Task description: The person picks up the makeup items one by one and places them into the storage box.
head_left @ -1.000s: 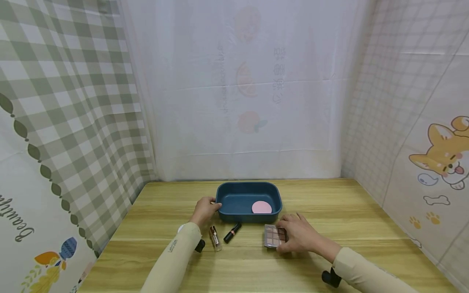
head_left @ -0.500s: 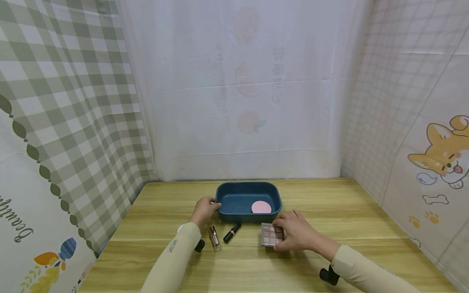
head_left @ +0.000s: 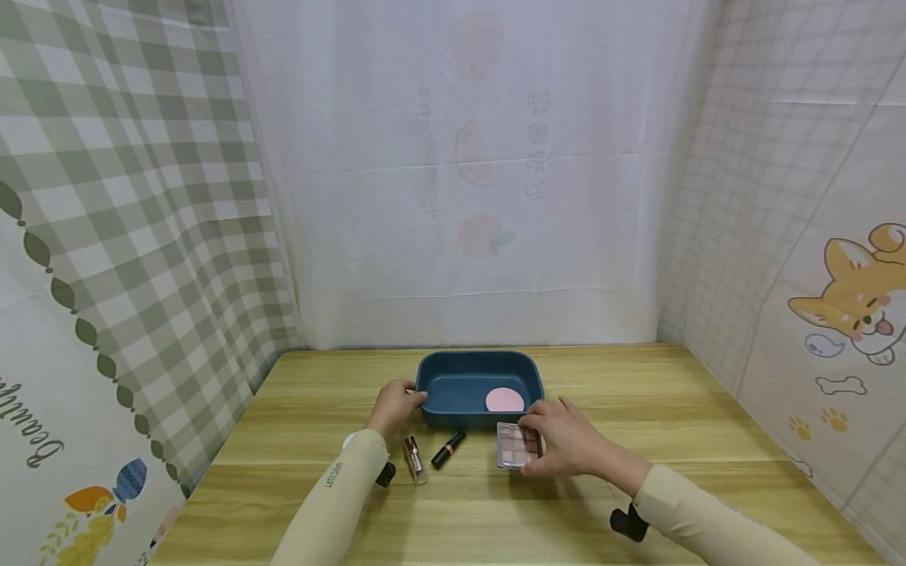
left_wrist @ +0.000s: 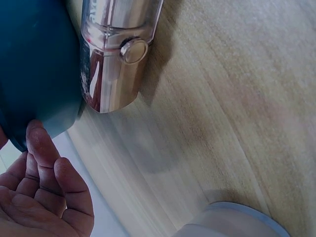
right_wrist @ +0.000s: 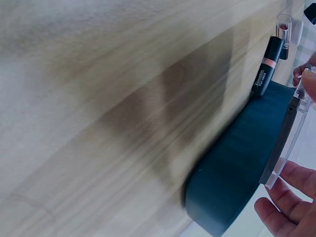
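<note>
An eyeshadow palette (head_left: 514, 446) with a clear lid is held above the table by my right hand (head_left: 566, 440), thumb on the near edge and fingers on the far one. It is close to the front right corner of a dark blue plastic box (head_left: 453, 422). My left hand (head_left: 394, 407) pinches the left rim of that box between thumb and fingers. Inside the box, toward the right, lies a round pink pad (head_left: 505, 399). In the right wrist view the palette (right_wrist: 285, 138) appears edge-on, its lid side facing the fingers.
In front of the box lie a black lipstick (head_left: 448, 450) and a clear and gold lipstick tube (head_left: 415, 461). A pale round object (left_wrist: 237, 223), partly hidden by the left forearm in the head view, sits on the wooden table (head_left: 609, 385). Curtains hang at the back and sides.
My right hand has raised the palette from the table and carried it left and toward the box. The left hand has stayed on the box rim.
</note>
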Available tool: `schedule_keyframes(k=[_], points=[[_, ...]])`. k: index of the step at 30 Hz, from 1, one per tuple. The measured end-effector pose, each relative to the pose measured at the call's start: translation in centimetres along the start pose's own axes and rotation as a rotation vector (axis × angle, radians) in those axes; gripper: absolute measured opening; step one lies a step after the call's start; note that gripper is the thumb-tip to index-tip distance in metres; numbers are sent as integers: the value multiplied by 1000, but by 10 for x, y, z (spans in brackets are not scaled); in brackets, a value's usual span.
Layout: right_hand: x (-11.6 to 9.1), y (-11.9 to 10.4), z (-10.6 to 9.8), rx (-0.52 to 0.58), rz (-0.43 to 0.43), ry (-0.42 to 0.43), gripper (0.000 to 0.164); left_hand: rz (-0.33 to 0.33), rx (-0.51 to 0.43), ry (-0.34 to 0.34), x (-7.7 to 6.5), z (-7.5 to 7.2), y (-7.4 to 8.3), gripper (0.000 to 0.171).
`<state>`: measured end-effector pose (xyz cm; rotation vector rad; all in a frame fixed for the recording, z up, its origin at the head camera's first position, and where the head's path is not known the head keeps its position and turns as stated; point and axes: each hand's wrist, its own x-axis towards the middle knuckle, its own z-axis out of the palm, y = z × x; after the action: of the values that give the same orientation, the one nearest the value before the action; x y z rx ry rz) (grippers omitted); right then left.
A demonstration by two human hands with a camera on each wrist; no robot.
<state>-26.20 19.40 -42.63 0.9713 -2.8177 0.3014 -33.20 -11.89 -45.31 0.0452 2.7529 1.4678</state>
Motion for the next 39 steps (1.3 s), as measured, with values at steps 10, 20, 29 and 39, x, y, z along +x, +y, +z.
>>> schedule_keyframes(k=[10, 20, 29, 39], points=[[8, -5, -4, -12, -7, 10, 60, 3, 2, 7, 0, 0, 0, 27], [18, -8, -5, -40, -8, 20, 62, 16, 8, 6, -1, 0, 2, 28], [27, -9, -7, -46, -4, 9, 63, 16, 5, 5, 0, 0, 0, 28], [38, -11, -10, -17, 21, -9, 56, 12, -3, -1, 0, -1, 0, 28]])
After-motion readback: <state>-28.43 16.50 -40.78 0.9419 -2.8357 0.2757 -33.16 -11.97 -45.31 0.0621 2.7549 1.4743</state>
